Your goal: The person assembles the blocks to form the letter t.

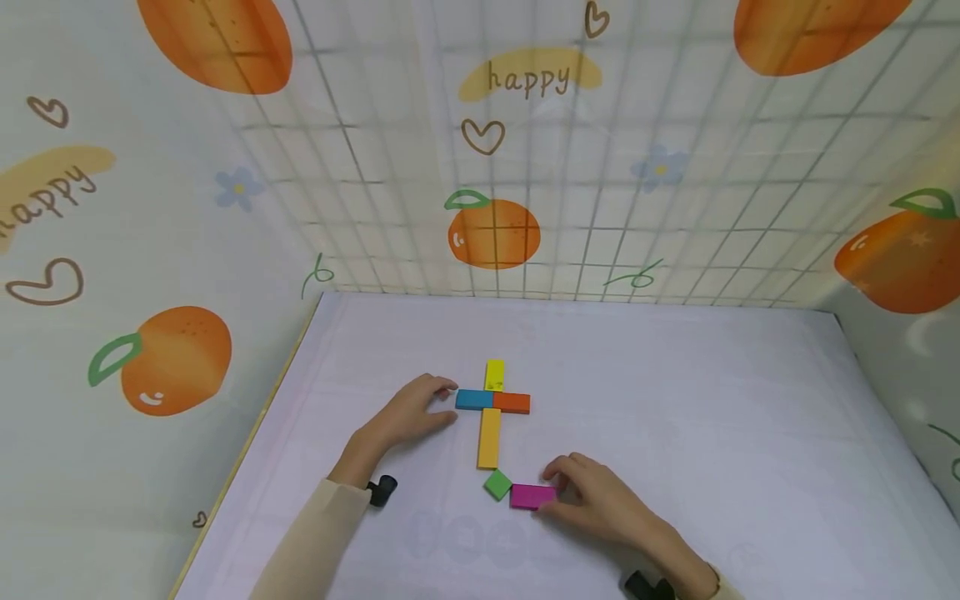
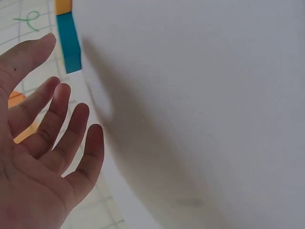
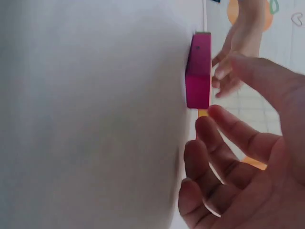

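Several coloured blocks lie flat on the white tabletop, touching or close together. A blue block (image 1: pixel 474 399) and an orange-red block (image 1: pixel 512 403) form a crossbar. Above their join stands a yellow block (image 1: pixel 494 375), and below it a longer amber block (image 1: pixel 489 438). Further down is a small green block (image 1: pixel 497 484), turned like a diamond, its corner by a magenta block (image 1: pixel 531 497). My left hand (image 1: pixel 415 409) hovers at the blue block's left end, thumb and fingers spread apart. Around the magenta block's right end, my right hand (image 1: pixel 600 497) has its thumb and fingers parted, not visibly pinching.
The white tabletop (image 1: pixel 712 417) reaches a back wall covered by cloth printed with oranges and a grid (image 1: pixel 570 183). A similar cloth (image 1: pixel 67 433) hangs at the left. Dark wrist devices (image 1: pixel 382 491) are worn on both arms.
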The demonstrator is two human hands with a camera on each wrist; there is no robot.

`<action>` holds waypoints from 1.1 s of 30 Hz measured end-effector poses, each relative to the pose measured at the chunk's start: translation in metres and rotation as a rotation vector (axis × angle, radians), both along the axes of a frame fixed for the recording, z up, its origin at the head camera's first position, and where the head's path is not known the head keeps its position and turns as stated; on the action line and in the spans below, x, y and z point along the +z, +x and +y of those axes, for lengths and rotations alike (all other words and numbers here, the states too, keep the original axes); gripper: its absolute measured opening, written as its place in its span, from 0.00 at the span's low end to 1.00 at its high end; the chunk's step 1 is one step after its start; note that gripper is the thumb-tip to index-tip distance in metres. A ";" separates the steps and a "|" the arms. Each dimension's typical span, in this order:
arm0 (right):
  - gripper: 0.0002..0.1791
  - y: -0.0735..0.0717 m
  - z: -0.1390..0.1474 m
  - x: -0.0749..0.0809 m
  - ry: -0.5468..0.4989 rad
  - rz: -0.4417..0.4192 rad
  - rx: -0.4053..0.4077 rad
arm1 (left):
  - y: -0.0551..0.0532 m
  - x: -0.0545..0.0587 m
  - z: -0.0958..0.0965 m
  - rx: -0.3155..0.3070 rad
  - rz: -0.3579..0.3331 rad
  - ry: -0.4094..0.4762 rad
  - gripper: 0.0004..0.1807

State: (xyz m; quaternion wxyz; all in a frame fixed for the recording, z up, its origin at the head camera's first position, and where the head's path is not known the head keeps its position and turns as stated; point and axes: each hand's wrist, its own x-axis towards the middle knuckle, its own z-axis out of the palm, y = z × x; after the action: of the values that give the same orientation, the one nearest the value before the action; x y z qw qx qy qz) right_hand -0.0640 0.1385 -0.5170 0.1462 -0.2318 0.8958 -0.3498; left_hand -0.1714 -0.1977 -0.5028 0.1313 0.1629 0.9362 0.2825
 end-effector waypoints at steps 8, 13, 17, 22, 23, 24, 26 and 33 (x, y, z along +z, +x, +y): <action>0.13 -0.003 0.013 0.005 -0.116 0.049 -0.101 | 0.029 0.008 -0.001 0.013 0.028 0.122 0.24; 0.10 -0.003 0.020 0.011 -0.164 0.106 -0.162 | 0.046 0.011 0.003 -0.009 0.053 0.172 0.21; 0.10 -0.002 0.024 0.014 -0.188 0.145 -0.189 | 0.061 0.016 0.009 -0.010 0.056 0.202 0.21; 0.11 -0.001 0.027 0.013 -0.202 0.189 -0.213 | 0.078 0.022 0.017 -0.015 0.029 0.223 0.21; 0.11 0.000 0.028 0.012 -0.207 0.198 -0.214 | 0.081 0.024 0.019 -0.017 0.024 0.224 0.21; 0.10 0.000 0.028 0.012 -0.210 0.204 -0.216 | 0.083 0.025 0.021 -0.015 0.019 0.219 0.21; 0.10 0.000 0.029 0.011 -0.217 0.210 -0.217 | 0.088 0.026 0.024 -0.018 0.022 0.209 0.21; 0.10 0.002 0.028 0.010 -0.238 0.198 -0.224 | 0.100 0.020 0.029 -0.032 0.053 0.212 0.19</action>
State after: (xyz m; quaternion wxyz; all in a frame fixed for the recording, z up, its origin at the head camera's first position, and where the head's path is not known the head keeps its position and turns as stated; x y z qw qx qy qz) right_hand -0.0615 0.1667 -0.5067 -0.0112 -0.1797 0.8784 -0.4428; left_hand -0.0719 -0.1689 -0.4830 0.0929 0.1985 0.9014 0.3734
